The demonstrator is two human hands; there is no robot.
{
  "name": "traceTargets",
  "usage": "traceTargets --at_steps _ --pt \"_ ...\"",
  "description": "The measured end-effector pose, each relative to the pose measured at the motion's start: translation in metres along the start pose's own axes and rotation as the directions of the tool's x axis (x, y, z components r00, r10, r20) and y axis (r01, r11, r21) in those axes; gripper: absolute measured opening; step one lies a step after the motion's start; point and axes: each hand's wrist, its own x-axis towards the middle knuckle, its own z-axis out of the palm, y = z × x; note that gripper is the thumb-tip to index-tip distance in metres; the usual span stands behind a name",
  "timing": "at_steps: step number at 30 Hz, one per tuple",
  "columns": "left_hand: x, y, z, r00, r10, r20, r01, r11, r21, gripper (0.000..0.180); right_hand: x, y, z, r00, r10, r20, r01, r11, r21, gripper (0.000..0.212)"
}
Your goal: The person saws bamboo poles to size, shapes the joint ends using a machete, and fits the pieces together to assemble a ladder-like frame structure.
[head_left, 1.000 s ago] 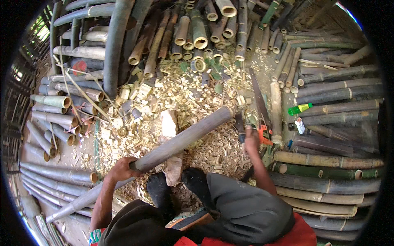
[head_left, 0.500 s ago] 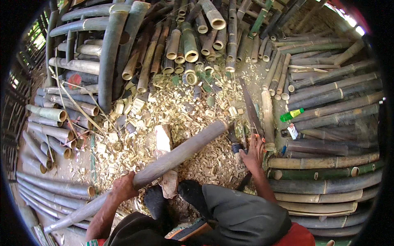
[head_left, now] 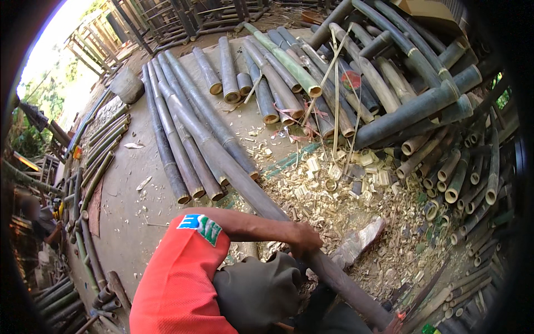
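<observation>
My left hand [head_left: 305,238] is closed around a long dark bamboo pole [head_left: 222,161], which slants from the upper left down to the lower right. Near its lower end the pole passes over my lap and beside a pale chopped block [head_left: 359,243]. At the bottom edge, my right hand [head_left: 392,325] shows only in part, next to the pole's end. Its fingers appear wrapped on the orange handle of a hand saw, whose thin dark blade [head_left: 431,286] points up and right. Most of that hand is cut off by the frame.
Several dark bamboo poles [head_left: 172,139] lie on the floor to the left. A bamboo rack [head_left: 411,106] and stacked cut lengths [head_left: 453,189] stand at the right. Wood chips [head_left: 328,178] cover the ground. A large stone [head_left: 127,86] sits far left; another person [head_left: 47,228] is at the left edge.
My view has swung left toward the pole's far end. My left hand still grips the pole. My right hand, earlier reaching at the saw handle, now sits at the bottom edge.
</observation>
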Motion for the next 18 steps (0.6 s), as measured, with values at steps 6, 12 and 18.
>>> traceTargets --at_steps 6,12,18 --pt "0.051 -0.003 0.031 0.996 0.053 0.072 -0.055 0.998 0.017 0.044 -0.003 -0.021 0.017 0.999 -0.026 0.022 0.022 0.989 0.145 0.089" --pt "0.0 -0.014 0.008 0.978 -0.145 0.149 0.135 0.988 0.074 0.038 -0.013 -0.045 0.029 0.998 -0.038 0.058 0.019 0.956 0.293 0.088" --pt "-0.072 -0.12 -0.008 0.884 -0.456 -0.104 0.465 0.831 0.306 0.022 -0.014 -0.093 0.032 0.915 -0.4 -0.061 0.357 0.728 0.585 0.087"
